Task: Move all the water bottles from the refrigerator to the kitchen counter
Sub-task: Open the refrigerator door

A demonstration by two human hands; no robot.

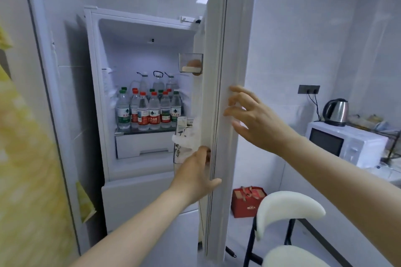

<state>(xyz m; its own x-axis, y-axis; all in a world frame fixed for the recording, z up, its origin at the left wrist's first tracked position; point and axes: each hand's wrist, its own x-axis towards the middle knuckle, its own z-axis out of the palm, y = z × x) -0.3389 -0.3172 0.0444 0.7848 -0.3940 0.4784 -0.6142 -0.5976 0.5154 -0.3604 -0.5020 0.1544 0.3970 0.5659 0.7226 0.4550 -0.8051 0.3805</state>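
The white refrigerator point(95, 97) stands open, its door point(219, 71) swung out edge-on toward me. Several water bottles point(149, 110) with red and green caps stand on a glass shelf inside, with three larger handled bottles point(158, 81) behind them. My left hand point(195, 173) grips the door's inner edge low down, fingers curled behind it and thumb on the near side. My right hand point(251, 119) hovers at the door's outer edge higher up, its fingers spread and loosely bent, the fingertips at the edge.
A door bin point(191, 62) holds an egg, and a paper bag point(181, 136) sits in the lower door shelf. A counter at the right carries a microwave point(345, 143) and kettle point(336, 112). A white chair point(288, 219) and a red gift box point(247, 201) stand near the door.
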